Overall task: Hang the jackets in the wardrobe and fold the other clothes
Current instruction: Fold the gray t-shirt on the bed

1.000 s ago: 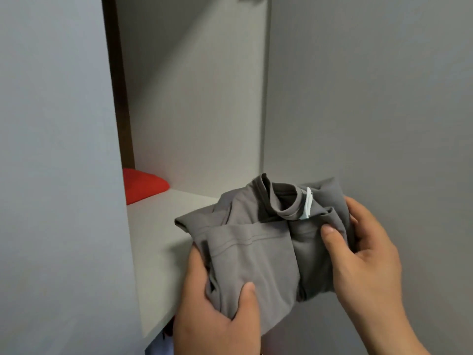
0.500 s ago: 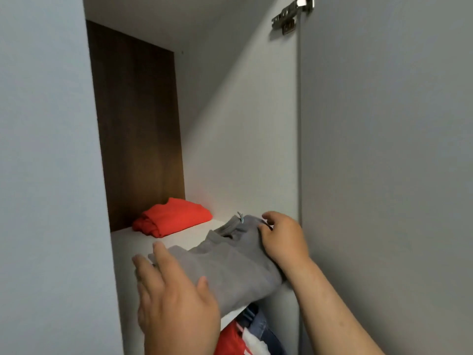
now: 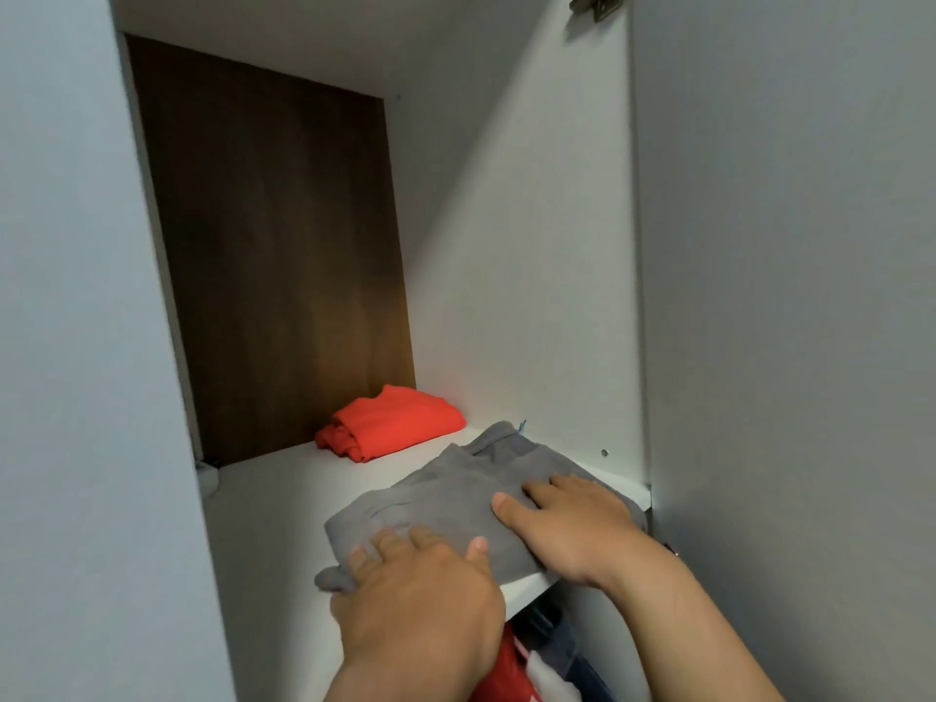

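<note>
Pressing a folded grey garment [image 3: 471, 504] flat on the wardrobe shelf [image 3: 273, 499], a person's left hand [image 3: 420, 595] and right hand [image 3: 572, 524] lie palm-down on it, fingers extended and gripping nothing. A folded red garment [image 3: 392, 423] already sits near the back, apart from the grey one. More clothes [image 3: 547, 661] show below; whether jackets remain unhung cannot be told.

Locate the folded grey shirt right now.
In the head view, the grey shirt lies at the white shelf's front right, under both hands, nearer than the red garment.
</note>
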`<state>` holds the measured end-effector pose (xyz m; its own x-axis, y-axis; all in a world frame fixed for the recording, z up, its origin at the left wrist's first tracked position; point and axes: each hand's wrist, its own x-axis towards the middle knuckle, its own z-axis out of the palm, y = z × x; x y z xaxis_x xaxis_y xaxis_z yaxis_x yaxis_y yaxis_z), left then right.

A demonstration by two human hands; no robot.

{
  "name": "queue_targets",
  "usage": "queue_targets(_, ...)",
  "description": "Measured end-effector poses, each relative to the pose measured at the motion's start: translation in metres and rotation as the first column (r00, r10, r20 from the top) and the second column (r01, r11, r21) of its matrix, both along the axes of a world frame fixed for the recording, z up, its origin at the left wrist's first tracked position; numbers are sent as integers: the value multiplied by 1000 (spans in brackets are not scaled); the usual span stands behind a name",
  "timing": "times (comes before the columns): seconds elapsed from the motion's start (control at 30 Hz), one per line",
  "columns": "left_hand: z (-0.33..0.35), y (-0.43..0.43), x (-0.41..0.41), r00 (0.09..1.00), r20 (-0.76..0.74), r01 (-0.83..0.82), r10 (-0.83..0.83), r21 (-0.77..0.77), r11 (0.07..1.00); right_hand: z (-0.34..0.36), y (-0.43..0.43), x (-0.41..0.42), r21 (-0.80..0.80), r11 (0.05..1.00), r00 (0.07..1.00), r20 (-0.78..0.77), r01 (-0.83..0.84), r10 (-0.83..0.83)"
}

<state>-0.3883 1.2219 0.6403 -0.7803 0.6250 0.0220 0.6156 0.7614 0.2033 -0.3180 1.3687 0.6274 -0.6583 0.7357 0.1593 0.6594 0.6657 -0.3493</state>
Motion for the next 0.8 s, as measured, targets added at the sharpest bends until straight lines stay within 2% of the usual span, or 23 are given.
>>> queue_targets(0.1, 1, 7, -2, 999, -24, -29, 29, -14, 999, 6, 13, -5, -24, 998, 998, -15, -63, 62)
queue_targets(0.2, -2, 9, -3, 997, -72, -34, 33, -2, 999, 7, 19, -2, -22, 993, 986, -125, -115, 112)
queue_targets(0.27, -5, 11, -5, 995, -74, -57, 60, 31, 998, -3, 22, -1, 123, 992, 981, -192, -5, 29)
queue_targets(0.33, -5, 15, -9, 992, -71, -103, 105, 37, 994, -14, 23, -2, 224, 969, 986, -149, 103, -70)
queue_targets(0.5, -2, 46, -18, 980, -9, -196, 197, 50, 979, -9, 44, -16, 129, 991, 999, 25, 28, -31)
queue_targets(0.63, -5, 63, -41, 972, -39, -229, 234, 97, 969, 7, 60, -37, 55, 997, 992, 117, -49, 42)
queue_targets(0.8, -6, 73, -72, 976, -52, -201, 210, 144, 969, 18, 80, -56, -118, 980, 985, 48, -158, 164)
